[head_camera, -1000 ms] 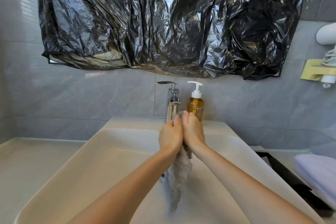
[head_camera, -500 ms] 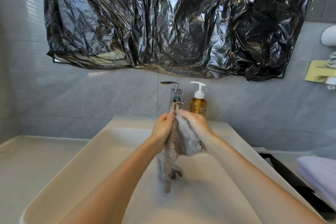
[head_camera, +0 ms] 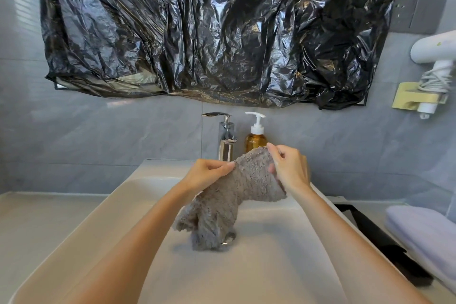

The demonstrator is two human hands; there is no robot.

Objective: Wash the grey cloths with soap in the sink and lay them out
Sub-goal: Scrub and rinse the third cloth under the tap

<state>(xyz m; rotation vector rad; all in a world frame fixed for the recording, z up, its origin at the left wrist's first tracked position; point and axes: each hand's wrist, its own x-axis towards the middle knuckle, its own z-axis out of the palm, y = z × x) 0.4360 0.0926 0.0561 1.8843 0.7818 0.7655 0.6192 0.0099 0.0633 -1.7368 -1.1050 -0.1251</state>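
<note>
**Holding the grey cloth (head_camera: 237, 195) up over the sink (head_camera: 271, 266)**

The left hand (head_camera: 209, 173) pinches one top corner with thumb and fingertips. The right hand (head_camera: 288, 170) grips the other end, fingers curled round it. The top edge runs side to side between them, a bit higher on the right. The rest hangs down, and the bunched bottom touches the sink floor. The cloth looks thick, soft and fluffy. The sink is white and smooth. A shiny tap (head_camera: 225, 138) and a brown soap bottle (head_camera: 255, 138) stand just behind the hands. Pulling the hands apart would likely open it flat.
</note>
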